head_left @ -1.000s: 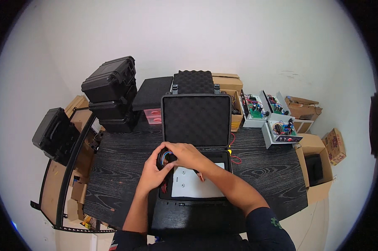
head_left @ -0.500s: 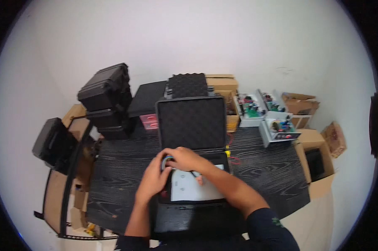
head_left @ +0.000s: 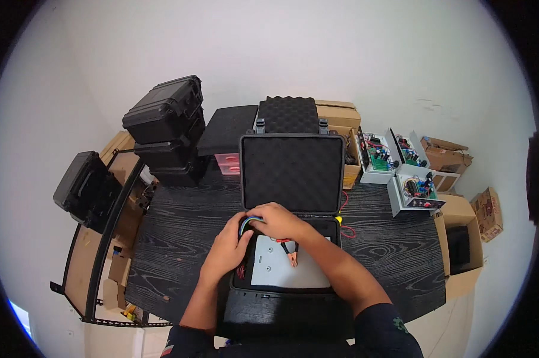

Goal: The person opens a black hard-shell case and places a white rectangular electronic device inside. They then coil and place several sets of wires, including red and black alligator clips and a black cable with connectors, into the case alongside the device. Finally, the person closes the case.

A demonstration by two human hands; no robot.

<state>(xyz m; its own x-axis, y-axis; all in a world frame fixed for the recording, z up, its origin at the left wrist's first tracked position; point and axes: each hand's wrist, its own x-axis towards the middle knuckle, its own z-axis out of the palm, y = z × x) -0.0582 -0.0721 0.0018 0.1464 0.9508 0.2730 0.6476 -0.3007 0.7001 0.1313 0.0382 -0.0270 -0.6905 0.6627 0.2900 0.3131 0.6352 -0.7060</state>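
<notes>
An open black hard case stands on the table in front of me, its lid lined with dark foam. Inside its base lies a flat light-grey metal box. My left hand and my right hand meet at the case's far left corner, fingers curled round a bent bundle of coloured cables. A copper-jawed alligator clip with a black grip rests on the grey box under my right wrist. Dark red cable shows at the case's left side. The fingertips are partly hidden.
Black cases are stacked at the back left. White housings with circuit boards stand at the right, beside an open cardboard box. Red wire lies right of the case. A shelf rack borders the table's left.
The whole view has shifted, so the things sit further right. Both hands stay at the case's far left corner on the cables. More of the alligator clip shows now.
</notes>
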